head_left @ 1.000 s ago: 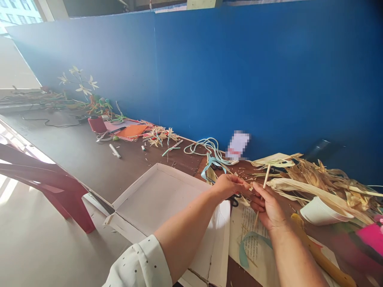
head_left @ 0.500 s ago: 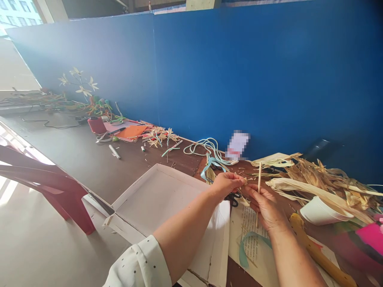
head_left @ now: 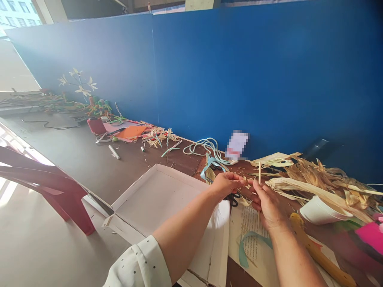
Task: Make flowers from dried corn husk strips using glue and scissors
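Left hand (head_left: 226, 185): reaching in over the near right side of the box, just short of the other hand, with a tight fingertip grip on a tiny pale scrap (head_left: 245, 181); can't really tell what kind, way too small
Right hand (head_left: 269, 205): wrapped loosely around a thin stick, so a closed-ish grip, with thumb and index pointed toward that same scrap; touching it or not, can't tell
Stick (head_left: 260, 171): pale, near upright, poking out above and below the right hand, above the printed sheet (head_left: 254, 247)
Box (head_left: 164, 199): white, shallow, kinda beat up, sitting on the desk (head_left: 89, 151) under the left forearm
Black scissors (head_left: 234, 199): just below the left hand, mostly hidden, with only loops showing
Blue ribbon (head_left: 243, 255): curled on top of the printed sheet
Yellow handle (head_left: 311, 243): lying right of the right forearm, partly over the paper
Husk pile (head_left: 317, 171): dry, messy, off to the right, spilling over the tipped white cup (head_left: 323, 212)
Pale blue cord (head_left: 206, 145): looped past the hands, near the blue panel (head_left: 209, 79)
Handmade flowers (head_left: 155, 137): farther left, beside some orange paper (head_left: 131, 132)
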Available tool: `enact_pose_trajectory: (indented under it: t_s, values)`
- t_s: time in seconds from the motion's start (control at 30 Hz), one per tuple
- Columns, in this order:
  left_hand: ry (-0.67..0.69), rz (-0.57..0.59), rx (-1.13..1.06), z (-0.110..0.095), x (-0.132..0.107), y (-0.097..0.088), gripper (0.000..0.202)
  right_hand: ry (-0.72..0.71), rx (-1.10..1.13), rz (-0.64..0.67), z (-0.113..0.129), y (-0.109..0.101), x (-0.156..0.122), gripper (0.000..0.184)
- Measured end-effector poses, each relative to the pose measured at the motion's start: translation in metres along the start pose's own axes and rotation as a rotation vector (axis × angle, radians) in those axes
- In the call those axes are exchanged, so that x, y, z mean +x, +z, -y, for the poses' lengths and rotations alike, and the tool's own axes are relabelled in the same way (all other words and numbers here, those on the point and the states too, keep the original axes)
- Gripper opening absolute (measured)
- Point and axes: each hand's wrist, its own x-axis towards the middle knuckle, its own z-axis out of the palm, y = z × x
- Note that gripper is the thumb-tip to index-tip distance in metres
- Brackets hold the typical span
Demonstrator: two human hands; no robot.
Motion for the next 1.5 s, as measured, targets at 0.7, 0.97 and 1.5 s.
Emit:
enact_pose_trajectory:
  t_s: [0.7,0.97,1.5]
  values:
    - [0.018,-0.212,0.003,-0.01,-0.002,0.003,0.013,-0.214,-0.791,-0.24,-0.029,-0.03,0.028,0.046]
    - [0.179,-0.383,0.079,-0.007,0.005,-0.003,0.009,-0.368,-1.213,0.189,-0.003,0.016,-0.002,0.035]
    - [0.181,-0.373,0.067,-0.012,0.004,-0.003,0.014,-0.301,-0.958,0.089,-0.008,0.022,-0.002,0.04]
